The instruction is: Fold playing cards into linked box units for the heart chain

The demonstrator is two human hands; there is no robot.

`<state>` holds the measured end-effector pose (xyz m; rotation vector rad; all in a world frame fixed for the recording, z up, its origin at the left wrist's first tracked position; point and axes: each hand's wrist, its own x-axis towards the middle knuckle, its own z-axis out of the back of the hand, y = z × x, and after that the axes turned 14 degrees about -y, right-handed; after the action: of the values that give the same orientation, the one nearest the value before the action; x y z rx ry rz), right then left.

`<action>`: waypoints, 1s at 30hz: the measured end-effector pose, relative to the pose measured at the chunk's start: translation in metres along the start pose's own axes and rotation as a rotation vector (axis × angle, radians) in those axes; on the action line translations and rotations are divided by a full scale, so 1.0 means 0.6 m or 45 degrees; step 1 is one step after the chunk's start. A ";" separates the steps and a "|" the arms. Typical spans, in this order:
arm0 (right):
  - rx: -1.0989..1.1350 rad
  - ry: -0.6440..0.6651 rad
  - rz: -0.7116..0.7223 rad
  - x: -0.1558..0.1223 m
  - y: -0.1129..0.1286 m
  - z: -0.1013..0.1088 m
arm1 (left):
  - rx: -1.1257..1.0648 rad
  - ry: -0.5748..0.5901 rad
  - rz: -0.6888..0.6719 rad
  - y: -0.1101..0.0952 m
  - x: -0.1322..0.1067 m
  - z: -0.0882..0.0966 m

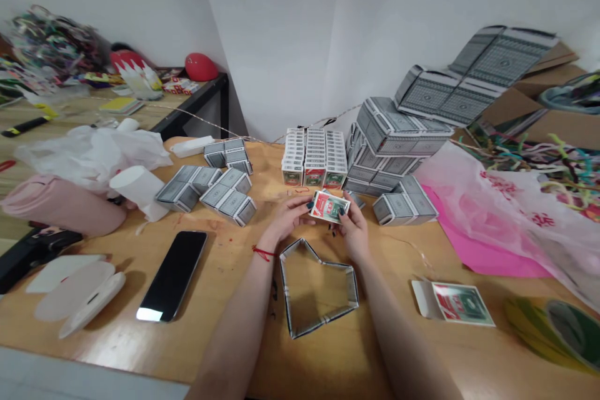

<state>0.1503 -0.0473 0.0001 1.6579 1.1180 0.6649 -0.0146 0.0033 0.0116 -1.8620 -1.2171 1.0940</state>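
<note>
We are gripping a flat red-and-green cardboard box [330, 207] with both hands [290, 219] [355, 228], beyond a grey heart-shaped cardboard frame [285, 294].

Single head-worn camera, set above the near side of the table [220, 262], facing forward and down. Wide field, close range: left hand [287, 219] and right hand [355, 228] fall near mid-frame, forearms [244, 319] entering from the bottom edge. Wall [290, 25] fills the top; second table [197, 97] upper left, cardboard box [562, 134] upper right, floor [32, 375] lower left.
</note>
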 end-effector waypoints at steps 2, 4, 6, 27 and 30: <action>-0.006 0.005 -0.005 0.001 -0.001 0.001 | 0.008 0.007 0.005 0.000 0.001 0.001; -0.012 0.004 -0.008 0.003 -0.001 0.001 | 0.006 0.010 0.007 0.000 0.001 0.001; -0.024 0.009 -0.003 0.003 -0.002 0.000 | -0.008 0.009 0.009 -0.001 0.000 -0.001; -0.151 0.061 0.272 0.002 0.005 -0.002 | -0.108 0.120 -0.120 0.004 0.004 -0.012; -0.006 0.101 0.110 -0.005 0.011 -0.010 | -0.115 0.098 -0.177 0.009 0.010 -0.007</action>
<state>0.1465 -0.0483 0.0087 1.6954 1.1049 0.7944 -0.0075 0.0069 0.0072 -1.8380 -1.3489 0.8978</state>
